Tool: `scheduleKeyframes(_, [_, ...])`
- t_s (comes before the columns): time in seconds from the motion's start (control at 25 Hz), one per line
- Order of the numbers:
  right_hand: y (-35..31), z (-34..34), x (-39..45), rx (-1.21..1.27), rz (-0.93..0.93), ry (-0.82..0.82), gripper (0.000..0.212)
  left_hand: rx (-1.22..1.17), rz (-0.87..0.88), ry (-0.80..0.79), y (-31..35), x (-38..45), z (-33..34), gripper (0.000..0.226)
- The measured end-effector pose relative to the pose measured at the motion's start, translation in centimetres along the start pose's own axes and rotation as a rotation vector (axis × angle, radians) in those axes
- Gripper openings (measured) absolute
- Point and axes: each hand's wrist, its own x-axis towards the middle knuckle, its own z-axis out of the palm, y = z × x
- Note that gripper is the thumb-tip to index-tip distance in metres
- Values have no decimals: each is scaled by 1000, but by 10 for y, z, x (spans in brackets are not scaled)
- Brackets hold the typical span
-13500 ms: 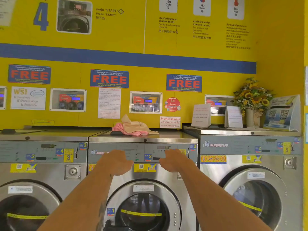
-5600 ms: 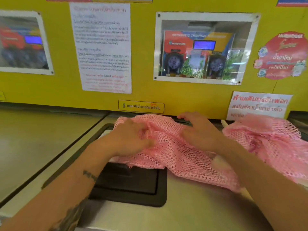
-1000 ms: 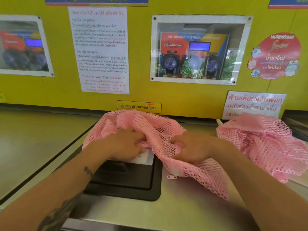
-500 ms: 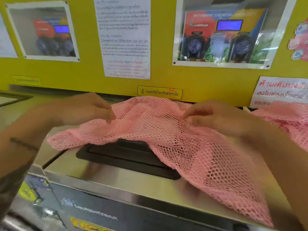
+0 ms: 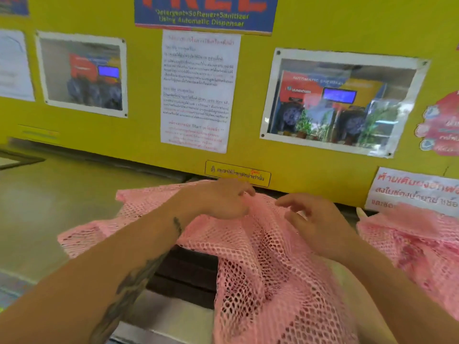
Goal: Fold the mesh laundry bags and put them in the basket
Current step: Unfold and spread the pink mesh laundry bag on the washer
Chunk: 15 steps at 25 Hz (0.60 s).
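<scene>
A pink mesh laundry bag (image 5: 260, 264) lies spread over the top of a steel washing machine (image 5: 173, 324), hanging past its front edge. My left hand (image 5: 218, 201) rests on the bag's far edge near the wall, fingers curled into the mesh. Just to its right, my right hand (image 5: 313, 220) lies on the same bag with fingers loosely apart. A second pink mesh bag (image 5: 419, 247) sits bunched at the right. No basket is in view.
A black detergent lid (image 5: 188, 274) shows under the bag. The yellow wall (image 5: 298, 28) with posters and dispenser windows stands right behind my hands. Another machine's steel top (image 5: 49, 207) extends to the left.
My hands have come together at the middle of the bag's far edge; half a second ago they held it wide apart. The view has tilted up toward the wall.
</scene>
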Motion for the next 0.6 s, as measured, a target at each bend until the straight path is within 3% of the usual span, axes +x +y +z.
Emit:
scheduleKeyframes(0.08, [21, 2, 0, -107, 97, 10, 31, 157, -46, -144, -1, 9, 19, 72])
scheduleKeyframes(0.16, [42, 4, -1, -166, 186, -31, 34, 185, -74, -246, -9, 13, 34, 74])
scheduleKeyframes(0.24, [51, 7, 2, -216, 226, -113, 32, 139, -59, -251, -15, 12, 36, 73])
scheduleKeyframes(0.36, [51, 16, 8, -281, 190, -273, 27, -22, -2, -90, -21, 5, 32, 49])
scheduleKeyframes(0.44, [48, 13, 13, -290, 227, -267, 26, -164, -1, 10, -26, 2, 32, 28])
scheduleKeyframes(0.6, [48, -2, 16, -679, 425, -109, 18, -50, -26, 247, -34, -3, 23, 39])
